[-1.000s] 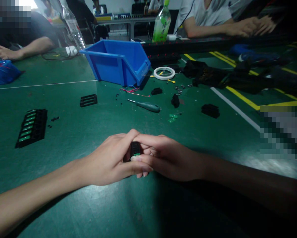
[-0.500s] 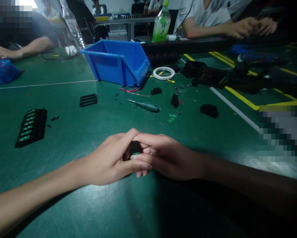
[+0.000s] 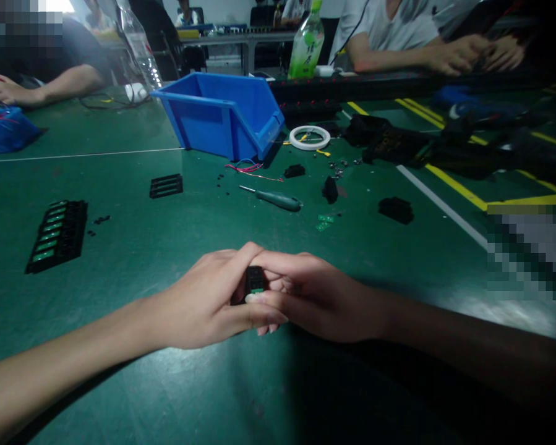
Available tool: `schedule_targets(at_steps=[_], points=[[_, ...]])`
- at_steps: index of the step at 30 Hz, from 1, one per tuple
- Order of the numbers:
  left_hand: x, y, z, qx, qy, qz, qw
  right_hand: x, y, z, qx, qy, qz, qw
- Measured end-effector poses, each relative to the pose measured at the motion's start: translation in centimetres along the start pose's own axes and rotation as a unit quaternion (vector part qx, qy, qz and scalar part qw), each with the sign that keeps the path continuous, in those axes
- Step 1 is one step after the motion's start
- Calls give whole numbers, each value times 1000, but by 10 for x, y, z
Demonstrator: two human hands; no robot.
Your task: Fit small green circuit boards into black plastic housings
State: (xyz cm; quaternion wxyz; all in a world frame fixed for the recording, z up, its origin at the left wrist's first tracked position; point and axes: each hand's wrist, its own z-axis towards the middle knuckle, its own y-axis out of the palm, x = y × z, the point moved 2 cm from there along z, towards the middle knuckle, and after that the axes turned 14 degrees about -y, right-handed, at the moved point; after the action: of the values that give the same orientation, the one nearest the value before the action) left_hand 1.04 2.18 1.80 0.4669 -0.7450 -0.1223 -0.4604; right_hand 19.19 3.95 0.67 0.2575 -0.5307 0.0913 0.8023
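Between my two hands is a small black plastic housing (image 3: 254, 280) with a green circuit board at its near end. My left hand (image 3: 208, 296) wraps round it from the left, fingers closed. From the right, my right hand (image 3: 317, 296) grips it too, with the thumb at the green end. The fingers overlap and hide most of the part. Beyond the hands lie a green-handled screwdriver (image 3: 278, 199), small green circuit boards (image 3: 325, 222) and a black slotted frame (image 3: 166, 185). Further left rests a black tray holding several green boards (image 3: 57, 237).
A blue bin (image 3: 203, 123) stands at the back, with a white tape ring (image 3: 310, 138) beside it. Thin wires (image 3: 247, 167), screws and black parts (image 3: 395, 210) are scattered nearby. Bottles (image 3: 307, 46) and other people's arms (image 3: 398, 59) are across the table.
The view has shifted very slightly. Both hands keep the same grip on the black housing, with hardly any visible movement.
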Motion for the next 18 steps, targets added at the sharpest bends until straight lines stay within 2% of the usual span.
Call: schedule_targets(at_steps=[11,18], points=[[-3,-2,1,13,-44,34,998,-4,-2,4,-1,-22,-21,1000],[-4,-2,-1,18,-55,40,998,-3,0,5,-12,63,6,998]])
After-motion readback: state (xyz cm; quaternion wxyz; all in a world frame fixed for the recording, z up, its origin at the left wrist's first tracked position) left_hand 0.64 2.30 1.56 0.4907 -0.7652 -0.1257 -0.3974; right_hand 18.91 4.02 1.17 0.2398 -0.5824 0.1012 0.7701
